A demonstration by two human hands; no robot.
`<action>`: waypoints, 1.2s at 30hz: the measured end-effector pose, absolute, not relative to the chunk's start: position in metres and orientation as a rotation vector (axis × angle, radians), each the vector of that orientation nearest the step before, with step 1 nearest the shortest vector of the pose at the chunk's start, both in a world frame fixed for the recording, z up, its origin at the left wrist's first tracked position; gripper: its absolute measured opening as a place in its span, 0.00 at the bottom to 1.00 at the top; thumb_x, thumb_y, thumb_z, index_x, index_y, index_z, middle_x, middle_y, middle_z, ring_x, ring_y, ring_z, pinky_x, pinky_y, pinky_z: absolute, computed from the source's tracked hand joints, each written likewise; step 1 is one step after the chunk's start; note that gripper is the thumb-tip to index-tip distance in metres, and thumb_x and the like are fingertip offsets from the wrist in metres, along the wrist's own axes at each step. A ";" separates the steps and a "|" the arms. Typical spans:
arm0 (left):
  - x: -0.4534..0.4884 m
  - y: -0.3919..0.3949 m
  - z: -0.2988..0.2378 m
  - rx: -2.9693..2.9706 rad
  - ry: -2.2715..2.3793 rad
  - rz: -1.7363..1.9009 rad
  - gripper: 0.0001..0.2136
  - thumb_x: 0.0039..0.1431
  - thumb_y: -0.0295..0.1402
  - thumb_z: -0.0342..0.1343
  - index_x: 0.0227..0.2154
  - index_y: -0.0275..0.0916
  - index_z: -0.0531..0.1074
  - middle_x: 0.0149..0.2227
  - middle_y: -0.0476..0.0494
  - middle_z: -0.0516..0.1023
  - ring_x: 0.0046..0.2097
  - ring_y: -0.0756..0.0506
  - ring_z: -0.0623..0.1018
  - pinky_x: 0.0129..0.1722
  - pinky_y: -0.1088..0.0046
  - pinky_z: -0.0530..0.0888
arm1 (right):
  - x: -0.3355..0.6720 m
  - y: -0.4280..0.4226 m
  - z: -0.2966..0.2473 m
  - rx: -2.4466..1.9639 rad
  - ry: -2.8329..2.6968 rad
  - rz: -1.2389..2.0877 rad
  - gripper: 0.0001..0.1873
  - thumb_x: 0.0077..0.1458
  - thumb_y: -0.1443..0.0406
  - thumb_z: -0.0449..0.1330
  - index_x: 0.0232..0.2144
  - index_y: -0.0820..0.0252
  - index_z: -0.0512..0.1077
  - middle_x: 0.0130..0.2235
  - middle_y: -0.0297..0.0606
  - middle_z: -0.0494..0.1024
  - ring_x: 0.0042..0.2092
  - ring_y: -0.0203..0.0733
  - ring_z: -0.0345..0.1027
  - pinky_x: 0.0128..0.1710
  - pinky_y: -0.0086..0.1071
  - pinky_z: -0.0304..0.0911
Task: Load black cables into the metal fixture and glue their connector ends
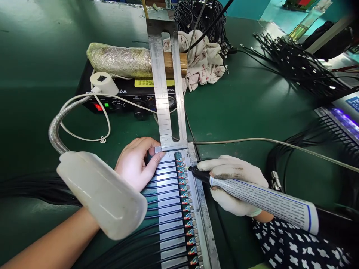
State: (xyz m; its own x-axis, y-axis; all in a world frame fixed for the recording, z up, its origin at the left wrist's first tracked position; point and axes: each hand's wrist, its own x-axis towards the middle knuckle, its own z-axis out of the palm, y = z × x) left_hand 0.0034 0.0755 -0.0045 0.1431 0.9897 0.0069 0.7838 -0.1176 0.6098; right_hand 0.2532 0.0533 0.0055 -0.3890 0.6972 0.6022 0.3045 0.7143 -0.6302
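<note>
My bare left hand [137, 160] grips the far left corner of a long metal jig [169, 186], its thumb lying on the plate. Black cables [168, 204] lie side by side across this jig, with small connectors [185, 195] and coloured wires exposed at their right ends. In my gloved right hand [238, 179] is a labelled dispensing tube [260, 198] with a black nozzle. Its tip points left, close to the connectors near the jig's far end; whether it touches them I cannot tell. A slotted metal frame [164, 97] extends from the jig's far end.
A white lamp head [103, 194] on a flexible neck hangs over my left forearm. Behind stand a black control box [126, 99] and a wrapped roll [120, 59]. A crumpled cloth [204, 59] and cable bundles [297, 63] lie farther back. A purple-lit device [346, 119] is at right.
</note>
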 end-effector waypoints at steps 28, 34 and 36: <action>0.003 0.075 -0.006 1.990 1.658 0.587 0.13 0.62 0.44 0.49 0.35 0.41 0.71 0.31 0.47 0.72 0.36 0.43 0.72 0.35 0.66 0.67 | 0.254 0.052 0.008 -0.756 -2.007 0.501 0.09 0.50 0.71 0.62 0.36 0.57 0.71 0.36 0.43 0.85 0.35 0.46 0.82 0.30 0.36 0.73; 0.002 0.074 -0.007 2.010 1.644 0.608 0.12 0.62 0.43 0.49 0.34 0.40 0.71 0.31 0.47 0.72 0.36 0.43 0.72 0.35 0.66 0.68 | 0.254 0.042 0.012 -0.802 -1.905 0.551 0.10 0.48 0.71 0.62 0.35 0.57 0.71 0.37 0.43 0.85 0.34 0.47 0.81 0.29 0.36 0.72; 0.002 0.074 -0.007 2.009 1.638 0.619 0.12 0.62 0.43 0.49 0.33 0.40 0.70 0.31 0.47 0.71 0.36 0.43 0.72 0.35 0.66 0.67 | 0.254 0.041 0.013 -0.798 -1.946 0.539 0.09 0.49 0.71 0.62 0.36 0.57 0.71 0.37 0.43 0.85 0.36 0.48 0.82 0.30 0.36 0.73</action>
